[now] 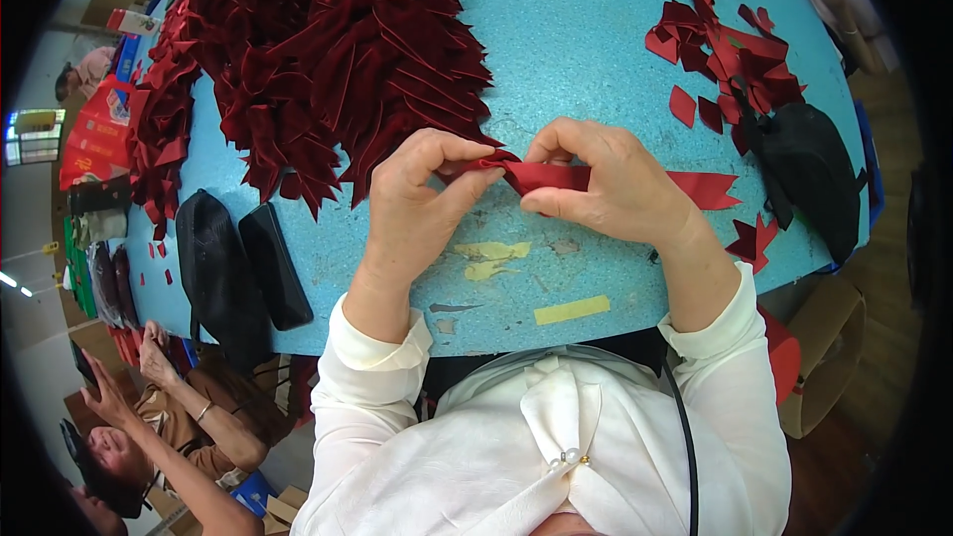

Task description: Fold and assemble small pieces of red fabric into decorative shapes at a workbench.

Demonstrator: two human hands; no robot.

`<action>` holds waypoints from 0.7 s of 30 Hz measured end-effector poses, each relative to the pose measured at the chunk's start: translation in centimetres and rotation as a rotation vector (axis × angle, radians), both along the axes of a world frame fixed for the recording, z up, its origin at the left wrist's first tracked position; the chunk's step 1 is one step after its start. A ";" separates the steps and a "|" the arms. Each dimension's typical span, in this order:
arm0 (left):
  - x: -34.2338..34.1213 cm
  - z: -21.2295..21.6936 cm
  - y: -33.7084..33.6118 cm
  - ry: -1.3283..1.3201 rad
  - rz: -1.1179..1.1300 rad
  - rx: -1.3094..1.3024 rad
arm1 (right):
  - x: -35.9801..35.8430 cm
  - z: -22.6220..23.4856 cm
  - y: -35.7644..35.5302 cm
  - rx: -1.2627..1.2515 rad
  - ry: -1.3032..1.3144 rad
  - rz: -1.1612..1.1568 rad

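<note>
Red ribbon point(552, 177), head view: spans between the hands, over blue tabletop point(586, 60). Left hand point(412, 199): thumb and forefinger pinched on its folded end. Right hand point(630, 184): curled around the ribbon; tail emerging at right probably the same piece. Dark-red bows point(382, 50) heaped beyond left hand.

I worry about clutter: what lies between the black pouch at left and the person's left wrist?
The head view shows a flat black phone-like object beside the black pouch, then bare blue tabletop toward the left wrist.
</note>
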State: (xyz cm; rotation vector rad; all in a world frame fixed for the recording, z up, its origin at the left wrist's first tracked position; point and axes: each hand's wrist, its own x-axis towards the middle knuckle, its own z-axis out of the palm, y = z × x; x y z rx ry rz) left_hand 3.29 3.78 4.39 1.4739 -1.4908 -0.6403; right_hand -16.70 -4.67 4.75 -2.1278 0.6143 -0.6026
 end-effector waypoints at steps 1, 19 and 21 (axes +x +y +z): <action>0.0 0.0 0.0 -0.036 -0.013 -0.041 | 0.0 0.0 0.0 0.077 0.011 -0.022; -0.6 0.4 0.6 0.563 -0.032 0.338 | 0.0 -1.3 -0.8 -0.467 -0.213 -0.223; -0.4 0.4 0.7 0.609 -0.070 0.338 | 0.1 -1.1 -0.8 -0.456 -0.214 -0.244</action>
